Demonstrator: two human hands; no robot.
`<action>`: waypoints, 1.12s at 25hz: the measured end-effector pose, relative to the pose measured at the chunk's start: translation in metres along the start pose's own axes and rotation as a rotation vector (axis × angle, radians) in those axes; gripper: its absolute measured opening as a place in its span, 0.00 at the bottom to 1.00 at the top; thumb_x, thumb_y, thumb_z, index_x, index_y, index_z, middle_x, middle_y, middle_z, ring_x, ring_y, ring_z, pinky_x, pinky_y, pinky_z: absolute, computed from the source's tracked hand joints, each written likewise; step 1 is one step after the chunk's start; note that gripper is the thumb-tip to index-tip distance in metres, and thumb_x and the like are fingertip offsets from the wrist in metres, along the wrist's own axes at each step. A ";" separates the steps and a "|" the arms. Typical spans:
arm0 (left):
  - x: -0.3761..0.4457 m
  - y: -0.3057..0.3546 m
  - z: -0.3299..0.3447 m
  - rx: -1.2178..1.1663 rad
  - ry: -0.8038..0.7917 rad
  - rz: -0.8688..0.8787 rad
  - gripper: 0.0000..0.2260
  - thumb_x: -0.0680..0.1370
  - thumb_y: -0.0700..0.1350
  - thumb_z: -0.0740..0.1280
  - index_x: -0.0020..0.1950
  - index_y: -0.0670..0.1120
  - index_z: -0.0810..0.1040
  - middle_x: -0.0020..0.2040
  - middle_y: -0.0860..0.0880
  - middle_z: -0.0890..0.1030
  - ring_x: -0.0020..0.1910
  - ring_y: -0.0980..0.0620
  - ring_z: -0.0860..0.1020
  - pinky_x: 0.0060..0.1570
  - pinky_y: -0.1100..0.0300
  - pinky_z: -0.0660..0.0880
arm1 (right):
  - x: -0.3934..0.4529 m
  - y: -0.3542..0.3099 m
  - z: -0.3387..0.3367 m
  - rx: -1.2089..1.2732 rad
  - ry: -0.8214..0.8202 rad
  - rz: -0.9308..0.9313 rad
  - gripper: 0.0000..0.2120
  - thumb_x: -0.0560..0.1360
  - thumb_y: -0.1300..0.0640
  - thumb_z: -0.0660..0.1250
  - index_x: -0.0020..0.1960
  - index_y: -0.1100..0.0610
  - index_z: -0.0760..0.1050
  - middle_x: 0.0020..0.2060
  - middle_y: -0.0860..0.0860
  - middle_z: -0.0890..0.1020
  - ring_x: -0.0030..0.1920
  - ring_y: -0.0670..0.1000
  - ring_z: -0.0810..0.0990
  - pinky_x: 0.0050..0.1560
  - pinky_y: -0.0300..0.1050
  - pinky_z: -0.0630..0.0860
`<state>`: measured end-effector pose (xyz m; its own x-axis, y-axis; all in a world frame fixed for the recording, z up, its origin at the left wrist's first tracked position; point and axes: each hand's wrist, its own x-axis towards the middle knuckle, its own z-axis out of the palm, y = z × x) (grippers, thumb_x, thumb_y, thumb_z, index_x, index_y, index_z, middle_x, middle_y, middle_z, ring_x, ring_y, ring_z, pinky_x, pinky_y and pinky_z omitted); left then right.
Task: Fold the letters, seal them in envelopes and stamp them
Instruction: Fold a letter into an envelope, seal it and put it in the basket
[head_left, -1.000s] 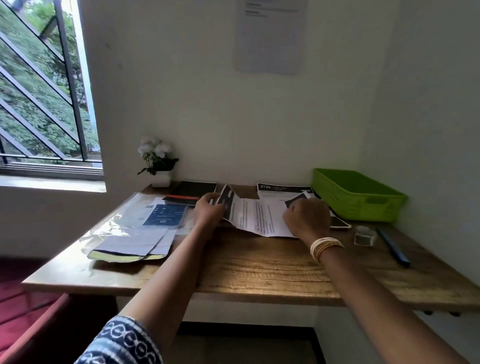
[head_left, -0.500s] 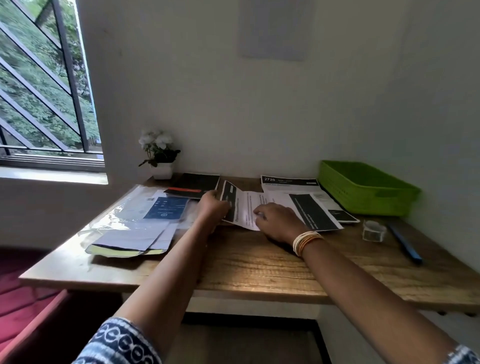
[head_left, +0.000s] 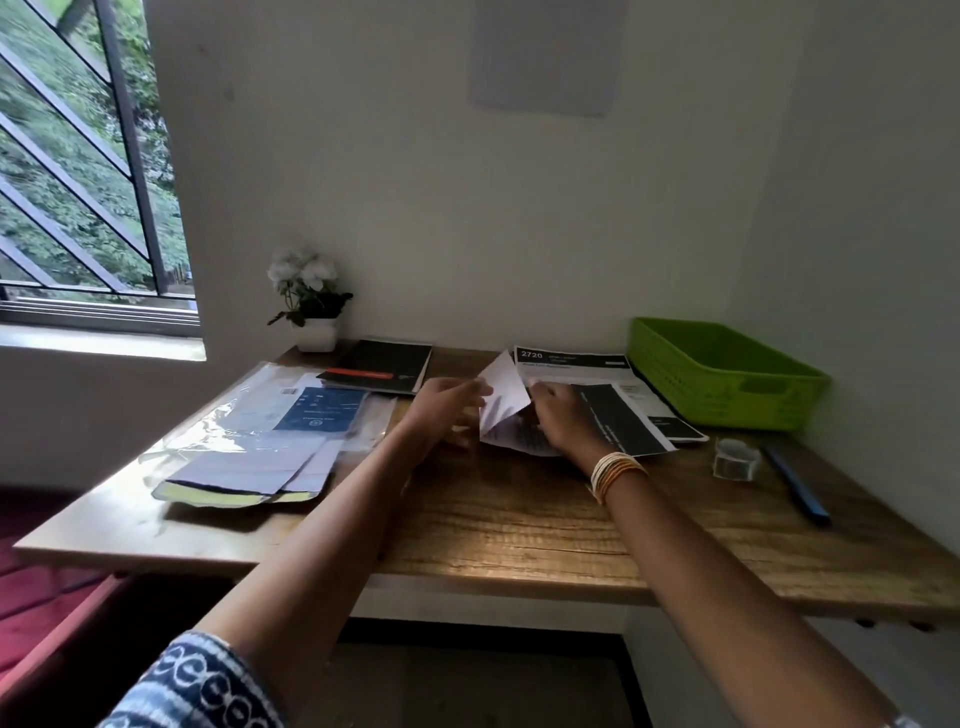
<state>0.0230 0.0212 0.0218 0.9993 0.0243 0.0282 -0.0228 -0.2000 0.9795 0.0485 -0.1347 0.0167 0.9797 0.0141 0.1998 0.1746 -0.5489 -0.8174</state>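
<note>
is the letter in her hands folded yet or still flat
Partly folded: the letter has its left flap raised off the table by the left hand, while the right hand presses the rest down.

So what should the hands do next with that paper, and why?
Probably lay the raised flap down and press the crease. The left hand holds up one end of the white printed letter, folded partway over, while the right hand pins the rest to the wooden desk. The fold looks unfinished.
</note>
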 end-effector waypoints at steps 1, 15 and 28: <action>-0.001 -0.001 0.000 0.037 0.008 0.007 0.14 0.80 0.46 0.63 0.61 0.41 0.78 0.56 0.41 0.79 0.43 0.48 0.78 0.35 0.58 0.77 | 0.001 0.000 0.000 0.064 0.022 0.022 0.19 0.82 0.48 0.53 0.53 0.60 0.76 0.55 0.61 0.79 0.52 0.57 0.77 0.51 0.48 0.71; -0.005 0.004 0.002 -0.288 0.050 -0.097 0.29 0.74 0.31 0.68 0.73 0.42 0.63 0.64 0.40 0.74 0.44 0.48 0.80 0.38 0.57 0.81 | -0.010 -0.004 0.000 -0.172 0.022 -0.079 0.12 0.77 0.57 0.64 0.52 0.64 0.81 0.50 0.58 0.82 0.51 0.56 0.80 0.50 0.48 0.77; -0.004 0.001 0.007 -0.084 -0.142 0.058 0.21 0.78 0.43 0.65 0.71 0.44 0.68 0.64 0.43 0.76 0.54 0.48 0.80 0.49 0.56 0.81 | -0.019 -0.016 -0.011 0.009 -0.055 0.012 0.20 0.78 0.50 0.61 0.54 0.67 0.78 0.44 0.61 0.79 0.37 0.50 0.73 0.35 0.40 0.66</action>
<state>0.0187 0.0136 0.0217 0.9902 -0.1249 0.0627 -0.0772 -0.1142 0.9905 0.0255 -0.1354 0.0323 0.9857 0.0531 0.1602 0.1632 -0.5418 -0.8245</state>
